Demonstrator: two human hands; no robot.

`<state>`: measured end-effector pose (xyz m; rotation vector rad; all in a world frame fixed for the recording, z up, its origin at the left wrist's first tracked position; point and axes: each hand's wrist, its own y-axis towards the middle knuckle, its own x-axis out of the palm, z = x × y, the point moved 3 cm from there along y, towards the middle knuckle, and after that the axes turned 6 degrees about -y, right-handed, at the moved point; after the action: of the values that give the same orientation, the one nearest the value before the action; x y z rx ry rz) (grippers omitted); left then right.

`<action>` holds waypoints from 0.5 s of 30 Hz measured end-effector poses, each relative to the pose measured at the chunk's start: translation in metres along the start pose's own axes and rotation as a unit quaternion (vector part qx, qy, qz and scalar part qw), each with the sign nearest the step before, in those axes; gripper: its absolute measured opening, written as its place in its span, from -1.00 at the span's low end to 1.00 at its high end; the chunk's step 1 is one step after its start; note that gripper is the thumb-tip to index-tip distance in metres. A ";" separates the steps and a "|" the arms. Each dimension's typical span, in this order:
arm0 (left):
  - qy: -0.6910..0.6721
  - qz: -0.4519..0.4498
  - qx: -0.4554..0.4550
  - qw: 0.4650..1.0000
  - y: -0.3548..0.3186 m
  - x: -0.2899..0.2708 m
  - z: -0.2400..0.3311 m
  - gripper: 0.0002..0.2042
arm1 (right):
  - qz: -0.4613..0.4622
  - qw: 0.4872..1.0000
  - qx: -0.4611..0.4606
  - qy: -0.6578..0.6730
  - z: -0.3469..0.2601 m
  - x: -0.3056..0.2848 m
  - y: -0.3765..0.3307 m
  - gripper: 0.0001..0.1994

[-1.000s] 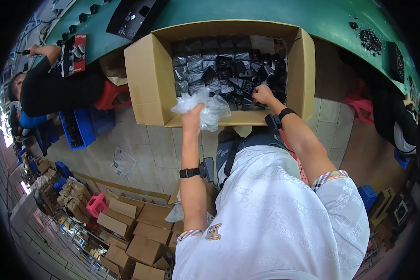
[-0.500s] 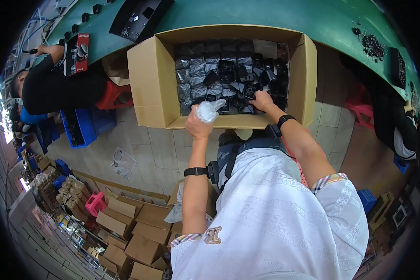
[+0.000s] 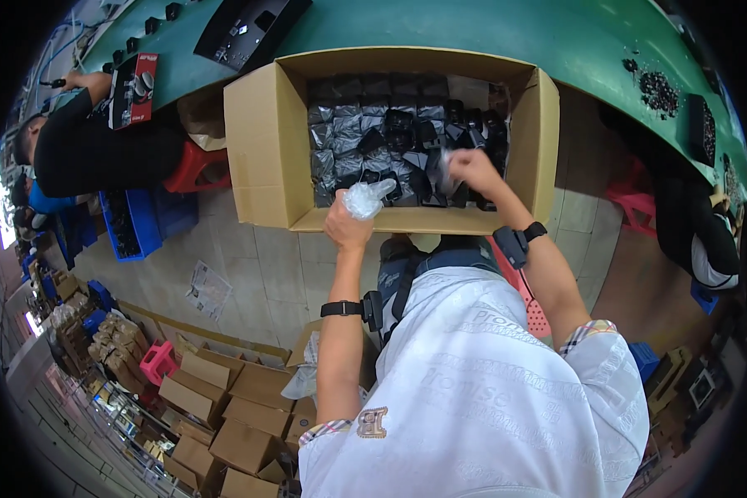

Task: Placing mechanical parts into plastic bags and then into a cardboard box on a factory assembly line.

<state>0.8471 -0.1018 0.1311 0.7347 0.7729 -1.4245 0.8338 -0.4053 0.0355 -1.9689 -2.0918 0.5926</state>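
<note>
- While the left hand [image 3: 348,230] sits at the near rim of the open cardboard box [image 3: 261,141], its fingers are curled tight around a crumpled clear plastic bag [image 3: 365,198], which sticks up above the fist.
- Inside the box, the right hand [image 3: 471,169] pinches a small clear-wrapped piece [image 3: 446,171] just above the packed black parts [image 3: 373,141] in shiny bags.
- Both wrists carry dark bands, and the forearms reach up from a white printed shirt [image 3: 481,390].
- Beyond the box runs a green table [image 3: 573,41]; another person in black [image 3: 100,153] sits at its left end.
- Flat brown cartons [image 3: 216,398] lie on the floor lower left.
</note>
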 end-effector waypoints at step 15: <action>0.008 -0.012 -0.022 1.000 -0.002 0.000 -0.003 -0.63 | -0.050 0.815 0.107 -0.568 0.000 0.021 0.043 -0.76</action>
<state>0.8446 -0.0996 0.1295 0.7061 0.8254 -1.4201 0.8711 -0.3835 0.0151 -1.4291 -2.4171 2.2836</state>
